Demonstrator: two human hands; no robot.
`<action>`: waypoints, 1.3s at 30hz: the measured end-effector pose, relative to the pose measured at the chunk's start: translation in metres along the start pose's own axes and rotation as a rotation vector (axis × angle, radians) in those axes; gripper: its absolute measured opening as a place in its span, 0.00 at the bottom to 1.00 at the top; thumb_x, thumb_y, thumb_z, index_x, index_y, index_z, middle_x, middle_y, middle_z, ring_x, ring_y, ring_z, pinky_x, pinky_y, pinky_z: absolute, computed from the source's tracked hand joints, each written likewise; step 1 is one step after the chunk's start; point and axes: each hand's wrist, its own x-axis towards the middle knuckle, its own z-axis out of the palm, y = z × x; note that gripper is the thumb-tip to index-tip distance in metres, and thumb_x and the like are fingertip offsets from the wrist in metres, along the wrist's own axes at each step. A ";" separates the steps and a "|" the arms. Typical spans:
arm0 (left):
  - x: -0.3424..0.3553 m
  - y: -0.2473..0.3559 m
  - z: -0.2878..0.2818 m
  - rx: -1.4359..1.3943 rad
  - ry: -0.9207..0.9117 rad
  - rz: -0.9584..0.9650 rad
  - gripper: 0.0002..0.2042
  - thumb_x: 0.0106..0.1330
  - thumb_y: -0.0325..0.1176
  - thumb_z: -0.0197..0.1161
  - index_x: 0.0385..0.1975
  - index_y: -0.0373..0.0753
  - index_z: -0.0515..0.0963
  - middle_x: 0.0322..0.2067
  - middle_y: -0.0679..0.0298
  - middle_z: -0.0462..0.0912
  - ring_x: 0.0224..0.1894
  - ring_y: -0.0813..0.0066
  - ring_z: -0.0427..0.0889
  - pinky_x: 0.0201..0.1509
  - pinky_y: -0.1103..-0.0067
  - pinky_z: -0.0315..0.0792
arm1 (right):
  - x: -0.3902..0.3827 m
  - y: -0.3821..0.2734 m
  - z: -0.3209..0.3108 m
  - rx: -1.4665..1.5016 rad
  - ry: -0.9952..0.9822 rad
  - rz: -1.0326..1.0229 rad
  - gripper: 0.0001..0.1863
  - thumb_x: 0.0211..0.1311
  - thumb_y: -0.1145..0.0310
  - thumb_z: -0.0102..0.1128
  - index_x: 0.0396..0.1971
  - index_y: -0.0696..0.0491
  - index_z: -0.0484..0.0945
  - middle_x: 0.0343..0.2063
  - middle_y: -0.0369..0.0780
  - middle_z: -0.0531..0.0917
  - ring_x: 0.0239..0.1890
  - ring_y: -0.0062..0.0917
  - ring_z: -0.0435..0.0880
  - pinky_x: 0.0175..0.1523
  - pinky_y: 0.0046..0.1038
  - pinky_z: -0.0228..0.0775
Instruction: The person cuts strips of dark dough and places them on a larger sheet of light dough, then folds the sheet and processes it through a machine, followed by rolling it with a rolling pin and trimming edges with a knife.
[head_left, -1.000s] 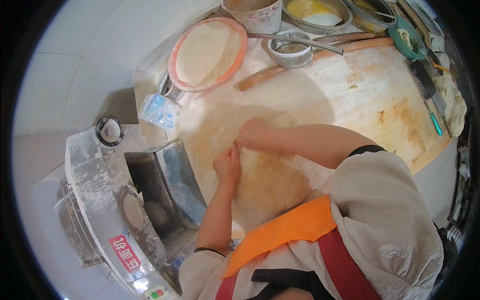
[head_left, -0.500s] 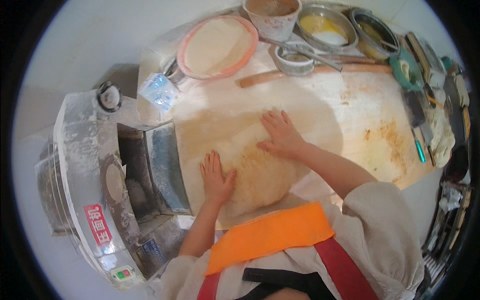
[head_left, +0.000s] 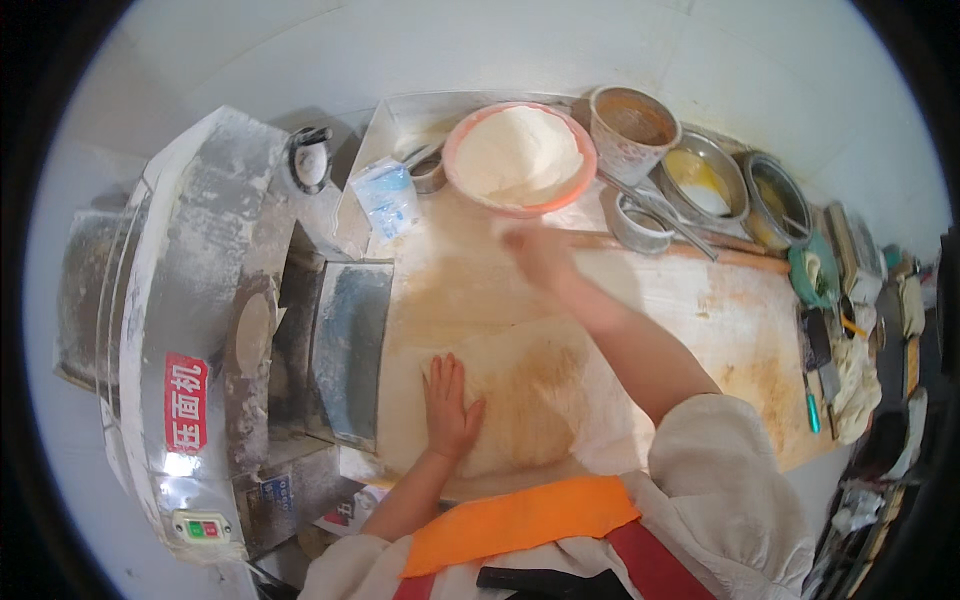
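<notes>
My left hand (head_left: 450, 408) lies flat with fingers stretched out on the wooden board (head_left: 430, 300), close to its left side. Beside it spreads a pale, floury patch (head_left: 500, 390); whether this is a thin dough sheet or just flour I cannot tell. My right hand (head_left: 537, 256) is raised forward, just short of a pink-rimmed bowl (head_left: 468, 185) heaped with white flour (head_left: 522, 150). Motion smears its fingers, so what they hold, if anything, does not show. A wooden rolling pin (head_left: 590, 240) lies right beyond that hand.
At left stands a floury dough-pressing machine (head_left: 200, 280) with a bluish metal chute (head_left: 350, 350). Along the back are a plastic bag (head_left: 387, 200), a brown-filled tub (head_left: 632, 125), a small metal cup (head_left: 640, 228) and metal bowls (head_left: 740, 205). Tools and a cloth (head_left: 857, 385) crowd the right edge.
My right hand has left the floury patch and moved forward toward the flour bowl. The left hand stays flat on the board. The view has tilted up, showing more wall.
</notes>
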 end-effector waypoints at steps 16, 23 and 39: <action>0.005 -0.014 -0.012 0.016 -0.102 -0.020 0.33 0.64 0.42 0.60 0.67 0.33 0.60 0.70 0.50 0.55 0.73 0.45 0.49 0.72 0.46 0.38 | -0.005 -0.009 -0.037 -0.351 -1.003 -0.145 0.17 0.52 0.72 0.62 0.45 0.56 0.82 0.34 0.42 0.85 0.35 0.30 0.83 0.40 0.33 0.73; 0.095 0.006 -0.021 0.043 -0.209 -0.232 0.20 0.64 0.41 0.59 0.52 0.35 0.75 0.52 0.49 0.78 0.58 0.50 0.73 0.65 0.56 0.61 | -0.100 0.060 0.006 0.066 -0.103 0.053 0.12 0.51 0.68 0.62 0.36 0.55 0.85 0.37 0.47 0.85 0.43 0.42 0.83 0.50 0.38 0.75; 0.148 -0.008 0.043 0.259 -0.480 -0.278 0.25 0.67 0.53 0.51 0.31 0.35 0.85 0.32 0.46 0.84 0.36 0.46 0.83 0.43 0.61 0.75 | -0.073 0.018 0.037 -0.121 -0.753 0.058 0.23 0.61 0.47 0.56 0.36 0.53 0.86 0.34 0.49 0.85 0.39 0.44 0.83 0.48 0.41 0.72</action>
